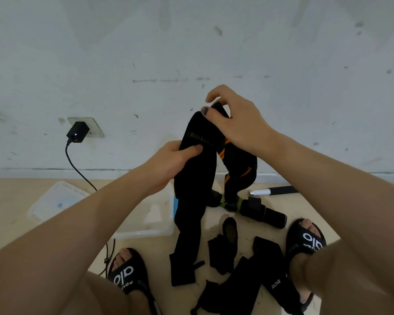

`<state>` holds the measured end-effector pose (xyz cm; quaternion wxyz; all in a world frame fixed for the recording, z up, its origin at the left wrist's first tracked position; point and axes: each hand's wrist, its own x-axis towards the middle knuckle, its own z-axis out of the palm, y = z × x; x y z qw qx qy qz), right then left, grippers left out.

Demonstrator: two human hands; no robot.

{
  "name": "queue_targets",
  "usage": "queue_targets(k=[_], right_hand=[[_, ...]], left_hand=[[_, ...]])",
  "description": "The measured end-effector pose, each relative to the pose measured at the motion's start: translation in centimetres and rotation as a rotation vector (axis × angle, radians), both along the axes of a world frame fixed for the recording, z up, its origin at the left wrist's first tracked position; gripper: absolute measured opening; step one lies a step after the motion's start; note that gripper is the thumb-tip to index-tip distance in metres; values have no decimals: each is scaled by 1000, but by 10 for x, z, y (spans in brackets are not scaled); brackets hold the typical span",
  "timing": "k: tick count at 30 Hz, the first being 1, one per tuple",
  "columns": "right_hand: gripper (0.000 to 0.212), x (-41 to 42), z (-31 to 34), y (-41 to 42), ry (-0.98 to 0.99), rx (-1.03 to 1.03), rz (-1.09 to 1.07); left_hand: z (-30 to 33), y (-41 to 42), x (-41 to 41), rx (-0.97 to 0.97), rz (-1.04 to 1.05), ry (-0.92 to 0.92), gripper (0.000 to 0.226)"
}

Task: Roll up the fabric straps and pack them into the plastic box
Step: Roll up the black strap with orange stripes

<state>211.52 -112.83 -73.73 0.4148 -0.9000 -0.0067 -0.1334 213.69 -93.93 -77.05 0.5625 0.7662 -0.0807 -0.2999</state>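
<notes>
A long black fabric strap (195, 192) with orange stripes hangs in front of me, draped over in a loop. My left hand (168, 164) grips its left side just below a gold logo. My right hand (234, 119) pinches the strap's top end between thumb and fingers. The strap's tails reach down to the floor. A clear plastic box (155, 226) stands on the floor under my left forearm, partly hidden by it. Several more black straps (243, 276) lie loose between my feet, and a rolled black strap (266, 214) lies farther back.
The box's clear lid (57, 201) lies on the floor at left. A black charger (77, 132) sits in a wall socket, its cable (77, 169) trailing down past the box. A black and white tube (273, 190) lies by the wall. My sandalled feet (127, 273) flank the straps.
</notes>
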Motion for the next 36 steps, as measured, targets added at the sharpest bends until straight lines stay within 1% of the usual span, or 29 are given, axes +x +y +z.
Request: queue_targets(k=[1, 4, 5, 7, 8, 9, 11, 13, 14, 15, 16, 18, 19, 21, 23, 24, 26, 29, 30, 31, 32, 34, 36], right_hand=[[27, -1, 1, 0, 29, 26, -11], [51, -2, 5, -2, 123, 150, -58], [56, -3, 7, -3, 162, 202, -79], [59, -3, 10, -5, 227, 293, -106], [60, -3, 10, -6, 254, 335, -111], [61, -4, 11, -7, 276, 379, -112], [63, -4, 12, -9, 297, 485, -117], [61, -5, 16, -10, 292, 616, -126], [59, -6, 18, -9, 284, 687, -129], [57, -6, 19, -9, 276, 756, -128], [55, -6, 21, -8, 271, 816, -120], [53, -6, 23, -8, 274, 904, -94], [53, -6, 25, -8, 278, 931, -84], [53, -6, 27, -7, 289, 971, -70], [51, -6, 28, -5, 300, 1004, -59], [50, -7, 28, -5, 306, 1015, -53], [48, -7, 27, -3, 323, 1025, -40], [44, -6, 22, 1, 331, 1047, -9], [42, -5, 21, 3, 329, 1057, 3], [40, -5, 19, 5, 325, 1063, 13], [38, -4, 18, 6, 323, 1063, 22], [38, -4, 17, 8, 326, 1066, 33], [38, -4, 17, 8, 333, 1071, 38]], left_hand=[[1, 0, 0, -16, 6, -24, 21], [5, 1, 3, -53, 74, -83, 29], [6, 1, 5, -57, 106, -90, 28], [8, 4, 8, -53, 162, -108, 25], [10, 6, 10, -52, 181, -113, 26], [12, 8, 11, -57, 194, -114, 32], [13, 11, 12, -42, 198, -145, 52], [10, 15, 13, 21, 176, -214, 74], [9, 16, 13, 58, 157, -242, 81], [8, 16, 12, 98, 132, -275, 81], [7, 16, 12, 134, 96, -311, 73], [7, 13, 11, 207, 26, -362, 50], [8, 12, 11, 239, 17, -370, 43], [8, 10, 11, 270, 19, -340, 33], [10, 8, 10, 255, 18, -296, 24], [11, 7, 9, 250, 0, -273, 29], [10, 5, 8, 240, -32, -228, 50], [9, -1, 5, 269, -64, -237, 83], [9, -3, 4, 278, -93, -241, 89], [9, -5, 3, 270, -126, -243, 88], [8, -7, 2, 232, -157, -261, 73], [11, -10, -4, 148, -180, -324, 31], [9, -9, -1, 117, -135, -406, 12]])
